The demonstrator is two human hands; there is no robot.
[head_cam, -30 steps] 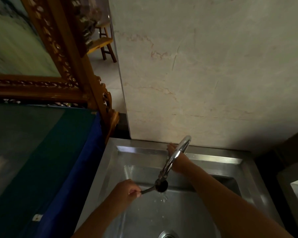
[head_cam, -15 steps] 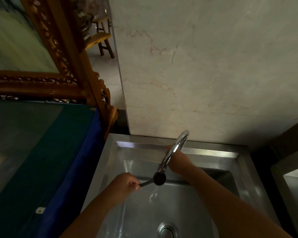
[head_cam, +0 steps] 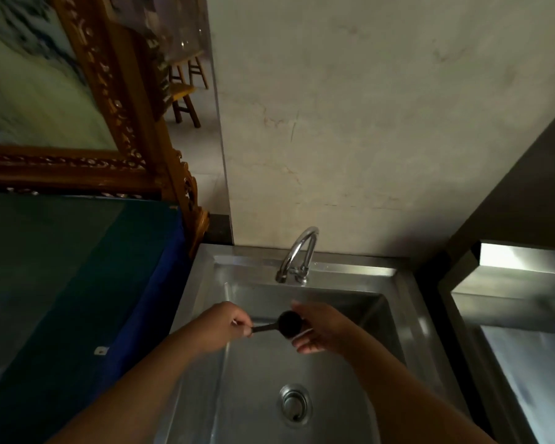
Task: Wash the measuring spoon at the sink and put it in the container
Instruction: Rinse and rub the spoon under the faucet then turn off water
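Observation:
A black measuring spoon (head_cam: 288, 322) hangs over the steel sink (head_cam: 398, 315), below and in front of the chrome tap (head_cam: 297, 256). My left hand (head_cam: 226, 325) pinches its thin handle. My right hand (head_cam: 321, 330) cups the round bowl of the spoon from the right, fingers touching it. No water runs from the tap. The container is not in view.
The drain (head_cam: 294, 402) lies in the sink floor near me. A table with a blue and green cloth (head_cam: 77, 283) borders the sink on the left, under a carved wooden frame (head_cam: 119, 123). Another steel surface (head_cam: 523, 331) stands at the right. A tiled wall rises behind.
My right hand left the tap and came down to the spoon's bowl. The spoon moved away from the spout, toward me. The water stopped.

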